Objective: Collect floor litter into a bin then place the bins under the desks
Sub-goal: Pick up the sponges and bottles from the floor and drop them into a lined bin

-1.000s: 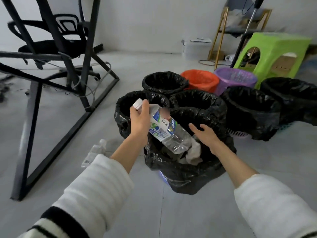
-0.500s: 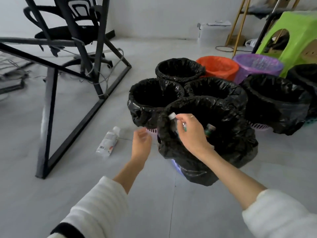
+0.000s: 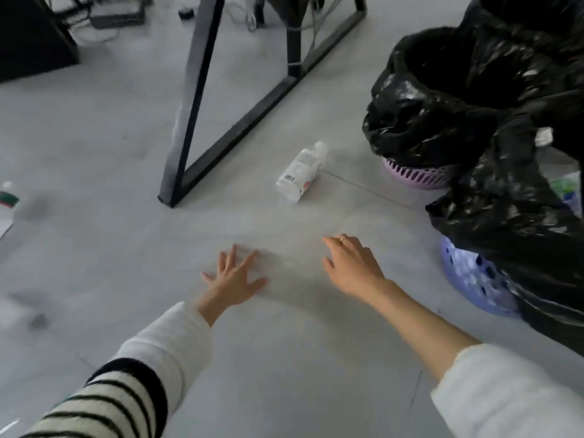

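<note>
A small clear plastic bottle [image 3: 300, 172] with a white cap lies on its side on the grey floor, beside the desk frame. My left hand [image 3: 233, 278] is stretched out below it with fingers spread, empty. My right hand [image 3: 354, 263], wearing a ring, hovers to the right with relaxed fingers and holds nothing. Both hands are well short of the bottle. At the right stand a blue basket bin [image 3: 474, 282] and a pink basket bin [image 3: 417, 177], each lined with a black bag. Litter with a green label [image 3: 568, 189] shows inside the near bin.
A black metal desk frame [image 3: 196, 99] stands on the floor above the bottle, with cables and a power strip [image 3: 117, 17] behind it. More litter [image 3: 8, 200] lies at the left edge. A dark block [image 3: 31, 36] fills the top left corner.
The large bottle went from my left hand into the near bin. Both hands have left the bin and reach out low over the floor. The view has swung down and left.
</note>
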Demonstrator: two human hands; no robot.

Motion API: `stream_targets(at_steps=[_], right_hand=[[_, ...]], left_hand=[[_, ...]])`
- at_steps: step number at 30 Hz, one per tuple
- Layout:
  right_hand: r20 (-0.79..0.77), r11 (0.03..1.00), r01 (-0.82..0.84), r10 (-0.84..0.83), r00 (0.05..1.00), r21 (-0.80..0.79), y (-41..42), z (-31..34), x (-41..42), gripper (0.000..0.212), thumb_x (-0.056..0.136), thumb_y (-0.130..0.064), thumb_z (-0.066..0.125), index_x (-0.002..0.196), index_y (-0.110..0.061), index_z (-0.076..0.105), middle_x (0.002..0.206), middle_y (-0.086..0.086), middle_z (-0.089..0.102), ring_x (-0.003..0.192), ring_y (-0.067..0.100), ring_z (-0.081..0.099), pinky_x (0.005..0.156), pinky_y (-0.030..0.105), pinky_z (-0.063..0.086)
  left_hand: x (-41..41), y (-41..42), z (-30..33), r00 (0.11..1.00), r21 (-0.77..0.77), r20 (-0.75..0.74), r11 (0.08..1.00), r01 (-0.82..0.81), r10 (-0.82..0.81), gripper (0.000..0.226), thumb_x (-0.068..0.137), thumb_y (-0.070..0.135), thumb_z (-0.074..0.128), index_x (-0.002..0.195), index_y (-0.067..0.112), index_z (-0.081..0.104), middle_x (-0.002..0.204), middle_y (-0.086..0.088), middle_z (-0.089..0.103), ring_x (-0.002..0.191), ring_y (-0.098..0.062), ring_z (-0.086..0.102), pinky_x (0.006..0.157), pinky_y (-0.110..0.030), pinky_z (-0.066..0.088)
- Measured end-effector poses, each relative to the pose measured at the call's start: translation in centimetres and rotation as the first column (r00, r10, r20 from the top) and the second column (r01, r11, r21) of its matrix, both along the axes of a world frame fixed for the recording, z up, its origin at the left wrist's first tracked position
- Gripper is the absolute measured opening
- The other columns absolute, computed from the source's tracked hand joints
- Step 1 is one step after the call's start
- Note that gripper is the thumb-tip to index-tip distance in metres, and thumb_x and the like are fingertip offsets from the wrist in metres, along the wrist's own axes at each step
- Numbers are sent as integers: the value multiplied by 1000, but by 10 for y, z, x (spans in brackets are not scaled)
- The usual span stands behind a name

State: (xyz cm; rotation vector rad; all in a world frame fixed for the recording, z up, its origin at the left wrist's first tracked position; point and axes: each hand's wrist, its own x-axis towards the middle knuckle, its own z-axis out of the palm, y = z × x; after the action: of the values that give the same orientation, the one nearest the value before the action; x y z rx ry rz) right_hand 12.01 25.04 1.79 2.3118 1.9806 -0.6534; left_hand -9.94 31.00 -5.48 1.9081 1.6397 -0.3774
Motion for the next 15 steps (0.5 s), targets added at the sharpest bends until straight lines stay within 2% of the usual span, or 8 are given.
stream_targets(at_steps=[4,6,9,12,15], right_hand=[[26,1000,-11,11,1000,8,52,-18,-11,54,98,-28,37,148,-20,20,157,6,17,145,26,15,110,42,29],[47,999,-8,6,999,34,77,-19,-13,60,98,-31,38,151,-26,11,160,6,3,146,29,7,111,46,27],[62,998,-14,11,998,54,126,-29,-26,66,96,-37,39,151,-32,3,160,4,-13,147,33,-3,110,51,26],[75,999,-12,8,997,43,160,-32,-26,64,97,-41,38,150,-34,3,159,3,-20,147,32,-13,111,57,21],[82,1000,-17,16,996,13,164,-45,-24,61,94,-39,43,147,-33,14,160,2,-13,146,35,-6,109,57,25]], left_hand=[[-16,6,-26,998,74,-37,996,56,-54,82,76,79,35,140,56,-11,155,6,-29,144,-26,-27,104,-71,-9],[-15,1,-31,997,95,-45,993,70,-66,83,73,82,29,139,56,-15,154,6,-32,143,-27,-29,104,-71,-12],[-17,8,-39,997,62,-49,996,60,-57,94,57,90,15,138,56,-19,153,5,-35,141,-28,-33,102,-72,-14],[-16,11,-39,996,52,-37,996,79,-77,95,53,89,7,138,56,-20,153,4,-35,140,-29,-35,102,-73,-15],[-15,12,-37,996,52,-40,995,79,-77,87,68,85,22,140,54,-15,154,3,-33,140,-30,-33,101,-73,-14]])
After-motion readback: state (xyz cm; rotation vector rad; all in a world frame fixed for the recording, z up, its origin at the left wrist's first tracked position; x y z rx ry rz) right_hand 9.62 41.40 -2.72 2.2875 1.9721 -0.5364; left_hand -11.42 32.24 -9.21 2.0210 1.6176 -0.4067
